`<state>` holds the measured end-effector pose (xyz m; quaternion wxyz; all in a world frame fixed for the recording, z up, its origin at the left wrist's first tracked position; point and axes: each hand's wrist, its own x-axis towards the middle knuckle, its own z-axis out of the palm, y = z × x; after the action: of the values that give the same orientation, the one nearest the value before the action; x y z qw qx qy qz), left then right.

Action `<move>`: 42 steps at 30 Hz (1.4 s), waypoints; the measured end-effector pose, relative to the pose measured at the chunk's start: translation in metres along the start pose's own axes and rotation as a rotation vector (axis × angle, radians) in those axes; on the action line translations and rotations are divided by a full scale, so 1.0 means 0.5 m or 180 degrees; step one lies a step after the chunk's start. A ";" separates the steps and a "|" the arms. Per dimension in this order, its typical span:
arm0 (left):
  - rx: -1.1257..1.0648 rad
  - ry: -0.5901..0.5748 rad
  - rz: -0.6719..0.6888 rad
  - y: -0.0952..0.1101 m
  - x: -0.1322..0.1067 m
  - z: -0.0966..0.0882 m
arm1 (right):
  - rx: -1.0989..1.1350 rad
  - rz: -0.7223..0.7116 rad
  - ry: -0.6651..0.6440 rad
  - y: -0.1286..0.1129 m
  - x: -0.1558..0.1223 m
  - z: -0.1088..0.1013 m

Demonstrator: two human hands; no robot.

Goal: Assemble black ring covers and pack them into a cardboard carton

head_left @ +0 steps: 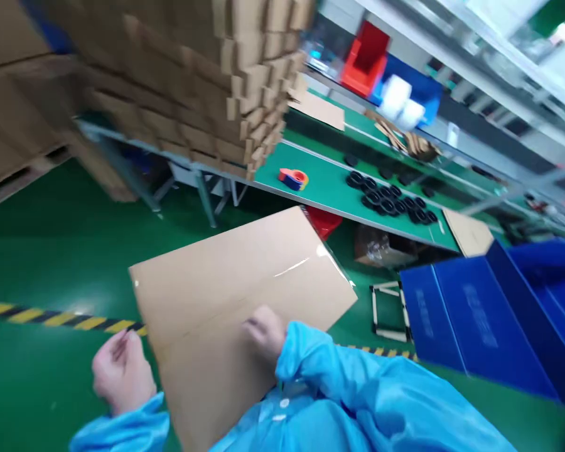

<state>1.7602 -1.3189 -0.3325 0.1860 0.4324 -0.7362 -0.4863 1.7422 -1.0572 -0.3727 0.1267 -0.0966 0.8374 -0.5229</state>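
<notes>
A brown cardboard box (235,282) with clear tape along its top seam is in front of me, above the green floor. My right hand (265,333) rests on top of the box near its front edge, fingers curled against the cardboard. My left hand (120,370) is at the box's left corner, fingers bent toward its edge. Both arms wear light blue sleeves. The picture is blurred by motion.
A tall stack of flattened cardboard (207,81) lies on a green workbench (329,185). On the bench are a red and blue tape dispenser (293,178) and several black rings (390,201). Blue bins (489,314) stand at the right. Yellow-black tape (51,317) marks the floor.
</notes>
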 end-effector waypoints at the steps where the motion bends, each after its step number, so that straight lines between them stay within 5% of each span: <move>1: 0.0115 -0.0371 0.0250 0.056 0.027 0.068 | 0.0284 0.0494 0.0773 0.038 -0.015 -0.080; 3: 0.0625 -0.1126 0.0887 0.165 0.049 0.228 | 0.0601 0.1168 0.1939 0.117 -0.066 -0.215; 5: 0.1158 -0.1733 0.1564 0.259 0.036 0.400 | 0.0804 0.1633 0.2775 0.191 -0.124 -0.304; 9: 0.1698 -0.2459 0.2242 0.383 -0.032 0.689 | 0.1392 0.2249 0.3929 0.296 -0.178 -0.358; 12: 0.2104 -0.2762 0.2366 0.431 -0.070 0.825 | 0.1777 0.2435 0.4338 0.336 -0.158 -0.354; 15: 0.2430 -0.2901 0.2298 0.450 -0.073 0.911 | 0.2100 0.2499 0.4461 0.347 -0.130 -0.349; 20: 0.1909 -0.3290 0.0859 0.442 -0.025 1.013 | 0.2536 0.2509 0.4398 0.334 -0.126 -0.357; 22: 0.1716 -0.3619 0.0619 0.435 -0.012 1.039 | 0.2622 0.2558 0.4307 0.328 -0.133 -0.366; 32: 0.2002 -0.4150 0.0653 0.438 -0.018 1.085 | 0.3104 0.2613 0.3712 0.332 -0.136 -0.400; 38: 0.2372 -0.3901 0.0358 0.439 -0.027 1.100 | 0.3042 0.2393 0.3396 0.360 -0.121 -0.389; 42: 0.2551 -0.4189 0.0361 0.436 -0.011 1.114 | 0.3004 0.2395 0.3178 0.363 -0.118 -0.413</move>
<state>1.2773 -0.9720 -0.3956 -0.4360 0.0502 -0.8361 -0.3292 1.7282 -0.7854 -0.4425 -0.0684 0.5043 0.4608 -0.7270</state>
